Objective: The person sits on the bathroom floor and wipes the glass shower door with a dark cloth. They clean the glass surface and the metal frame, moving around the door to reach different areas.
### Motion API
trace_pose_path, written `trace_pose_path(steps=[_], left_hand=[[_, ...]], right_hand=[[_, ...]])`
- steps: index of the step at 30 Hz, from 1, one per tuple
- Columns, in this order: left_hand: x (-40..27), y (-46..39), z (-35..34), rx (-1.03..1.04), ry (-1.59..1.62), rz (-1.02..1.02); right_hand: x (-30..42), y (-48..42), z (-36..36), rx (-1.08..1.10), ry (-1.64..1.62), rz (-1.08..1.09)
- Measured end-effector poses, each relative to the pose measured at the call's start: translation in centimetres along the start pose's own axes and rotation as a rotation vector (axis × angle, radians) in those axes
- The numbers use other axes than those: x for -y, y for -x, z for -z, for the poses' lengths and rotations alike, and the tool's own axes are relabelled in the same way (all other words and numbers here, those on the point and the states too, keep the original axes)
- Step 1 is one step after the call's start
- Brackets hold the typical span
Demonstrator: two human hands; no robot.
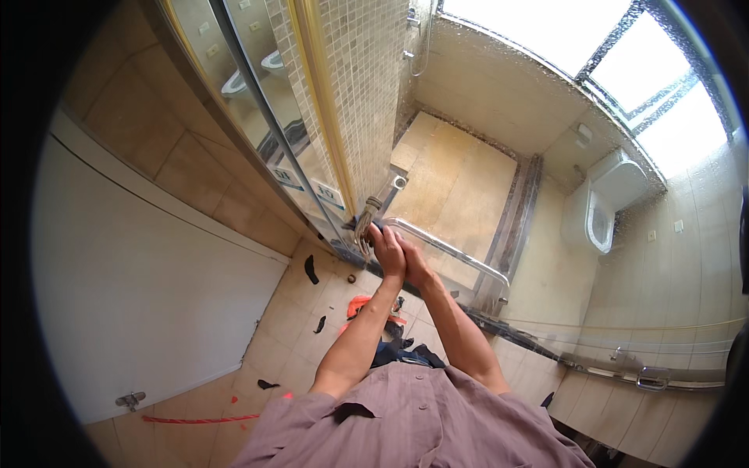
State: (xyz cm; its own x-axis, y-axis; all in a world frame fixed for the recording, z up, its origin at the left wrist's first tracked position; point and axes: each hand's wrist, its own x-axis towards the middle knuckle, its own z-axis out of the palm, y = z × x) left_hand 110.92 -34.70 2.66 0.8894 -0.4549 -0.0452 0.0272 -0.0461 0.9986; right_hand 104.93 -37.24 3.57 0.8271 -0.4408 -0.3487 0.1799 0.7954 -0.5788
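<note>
Both my hands are stretched forward and pressed close together near the lower end of a gold-coloured frame strip (319, 88). My left hand (386, 251) lies against my right hand (414, 260). Just beyond the fingers is a greyish bundle (367, 219), perhaps a cord or brush, with dark material beside it. My fingertips are partly hidden, so whether either hand grips the bundle is unclear. To the right of my hands runs a bent chrome bar (450, 245) on a glass panel.
A white door (152, 263) stands at left. Black scraps (311, 269), a roll of tape (351, 279), an orange-red piece (357, 305) and a red strip (202, 419) lie on the tiled floor. Behind the glass are a shower floor (456, 181) and a toilet (598, 216).
</note>
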Motion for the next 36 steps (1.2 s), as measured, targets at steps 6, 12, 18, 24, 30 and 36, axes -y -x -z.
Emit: trace_pose_path(steps=[6,12,18,24,30,36], left_hand=[[1.5,3.9,-1.6,0.101,0.005,0.096],[-7.8,9.4,-0.6,0.201,-0.076,-0.275],[-17.3,4.5,1.9,0.249,-0.148,-0.834],[-18.3,-0.5,4.6,0.101,-0.194,-0.653],[-13.9,-4.2,7.0,0.242,0.156,-0.291],[-5.5,-8.6,8.7,0.393,0.470,-0.060]], right_hand=[[-1.7,3.6,3.3,-0.193,0.037,0.112],[3.1,11.3,-3.6,-0.301,0.420,0.535],[8.2,11.7,-11.9,-0.187,0.339,0.768],[10.3,7.6,-19.1,-0.221,0.555,0.647],[8.0,2.9,-20.9,-0.225,0.536,0.540],[4.5,-1.2,-21.1,-0.301,0.636,0.424]])
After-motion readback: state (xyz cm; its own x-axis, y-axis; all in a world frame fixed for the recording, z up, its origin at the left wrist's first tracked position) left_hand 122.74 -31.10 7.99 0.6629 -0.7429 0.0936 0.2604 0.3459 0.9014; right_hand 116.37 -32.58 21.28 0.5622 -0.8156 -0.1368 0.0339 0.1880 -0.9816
